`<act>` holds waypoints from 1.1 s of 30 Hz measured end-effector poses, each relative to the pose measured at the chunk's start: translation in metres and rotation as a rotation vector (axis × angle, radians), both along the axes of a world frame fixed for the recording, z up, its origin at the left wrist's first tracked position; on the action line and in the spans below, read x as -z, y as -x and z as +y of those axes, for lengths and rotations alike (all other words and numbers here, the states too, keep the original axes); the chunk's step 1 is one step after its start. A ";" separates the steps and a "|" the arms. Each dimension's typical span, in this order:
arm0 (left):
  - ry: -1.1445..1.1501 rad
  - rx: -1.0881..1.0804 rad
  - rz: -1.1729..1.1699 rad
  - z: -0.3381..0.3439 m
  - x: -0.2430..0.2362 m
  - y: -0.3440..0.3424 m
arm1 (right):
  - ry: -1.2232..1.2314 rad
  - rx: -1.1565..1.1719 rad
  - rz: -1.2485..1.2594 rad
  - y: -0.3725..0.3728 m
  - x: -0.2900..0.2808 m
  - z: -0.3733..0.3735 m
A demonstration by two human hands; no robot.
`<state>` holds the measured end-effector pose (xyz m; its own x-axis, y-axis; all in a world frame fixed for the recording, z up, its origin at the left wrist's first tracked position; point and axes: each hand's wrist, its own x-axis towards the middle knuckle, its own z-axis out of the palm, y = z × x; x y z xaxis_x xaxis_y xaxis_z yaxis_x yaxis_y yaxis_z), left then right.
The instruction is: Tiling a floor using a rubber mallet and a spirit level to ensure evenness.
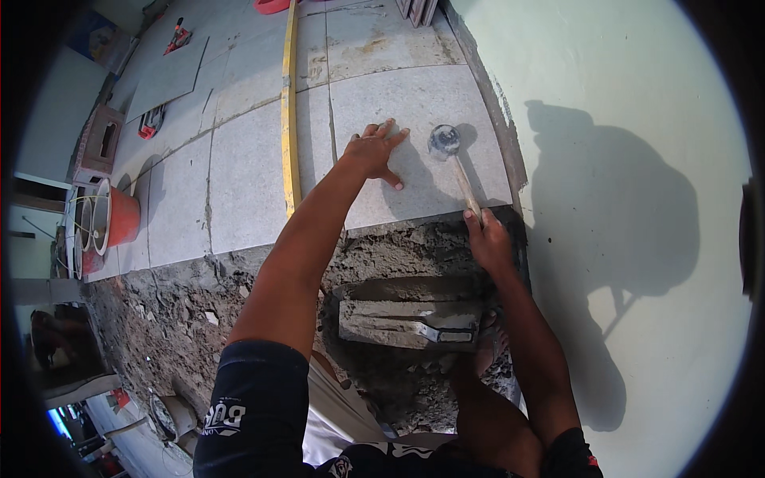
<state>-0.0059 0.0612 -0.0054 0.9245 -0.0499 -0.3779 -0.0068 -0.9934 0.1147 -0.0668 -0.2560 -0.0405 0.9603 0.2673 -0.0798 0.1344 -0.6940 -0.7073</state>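
My left hand (374, 151) lies with fingers spread on a large light-grey floor tile (422, 95) and holds nothing. My right hand (489, 239) is wrapped round the wooden handle of a mallet (445, 142). Its round, dark, whitish-smeared head is over the same tile, to the right of my left hand; whether it touches the tile I cannot tell. Just left of my left hand, a long yellow straightedge (289, 119) runs lengthwise across the tiles. Below my hands, a mortar-caked rectangular trough (382, 319) rests on the rough bed, with a trowel-like tool (442, 333) on it.
A pale wall (637, 88) rises close on my right, carrying my shadow. Rough mortar and rubble (183, 311) border the tiles' near edge. Buckets (119, 215) and a hollow brick (100, 143) stand at left. Farther off lie a loose tile (171, 76) and red tools (151, 121).
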 end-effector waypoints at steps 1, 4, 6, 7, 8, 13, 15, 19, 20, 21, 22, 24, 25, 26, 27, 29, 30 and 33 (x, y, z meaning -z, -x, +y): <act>-0.004 -0.004 0.006 -0.003 -0.001 -0.002 | -0.049 -0.016 0.055 -0.004 -0.004 -0.005; 0.017 -0.048 0.013 -0.010 -0.001 -0.009 | -0.098 0.059 0.005 -0.009 -0.020 -0.006; 0.008 -0.076 0.010 -0.011 0.002 -0.011 | -0.122 0.102 0.028 -0.015 -0.036 0.002; -0.002 -0.122 0.014 -0.013 0.003 -0.012 | -0.147 0.126 0.059 -0.019 -0.046 0.005; 0.001 -0.113 0.013 -0.016 0.004 -0.014 | -0.144 0.135 0.056 -0.023 -0.058 0.008; -0.036 -0.188 0.002 -0.040 -0.003 -0.018 | -0.695 0.127 -0.037 -0.049 -0.120 0.019; -0.032 -0.205 0.016 -0.037 -0.003 -0.015 | -0.758 0.083 -0.166 -0.058 -0.135 0.034; -0.013 -0.232 0.025 -0.041 -0.003 -0.013 | -0.526 0.118 -0.273 -0.080 -0.108 0.064; -0.007 -0.235 0.018 -0.044 -0.003 -0.014 | -0.529 0.118 -0.278 -0.084 -0.095 0.068; -0.013 -0.244 0.014 -0.042 -0.001 -0.012 | -0.380 0.110 -0.279 -0.084 -0.080 0.074; -0.016 -0.244 0.015 -0.041 -0.001 -0.011 | -0.227 0.103 -0.280 -0.084 -0.065 0.078; -0.009 -0.240 0.033 -0.045 -0.002 -0.016 | -0.064 0.090 -0.140 -0.089 -0.023 0.076; -0.011 -0.241 0.034 -0.044 -0.002 -0.015 | 0.091 0.065 0.009 -0.087 -0.015 0.079; -0.021 -0.244 0.032 -0.044 0.000 -0.014 | 0.091 0.064 0.010 -0.083 -0.007 0.078; -0.033 -0.252 0.029 -0.042 0.000 -0.014 | -0.012 0.087 -0.017 -0.078 -0.004 0.080; -0.033 -0.259 0.027 -0.039 0.001 -0.012 | -0.114 0.104 -0.044 -0.071 0.001 0.082; -0.029 -0.262 0.024 -0.039 0.000 -0.011 | -0.130 0.109 -0.058 -0.070 0.005 0.078; -0.030 -0.256 0.026 -0.044 0.000 -0.013 | -0.065 0.109 -0.036 -0.067 0.013 0.066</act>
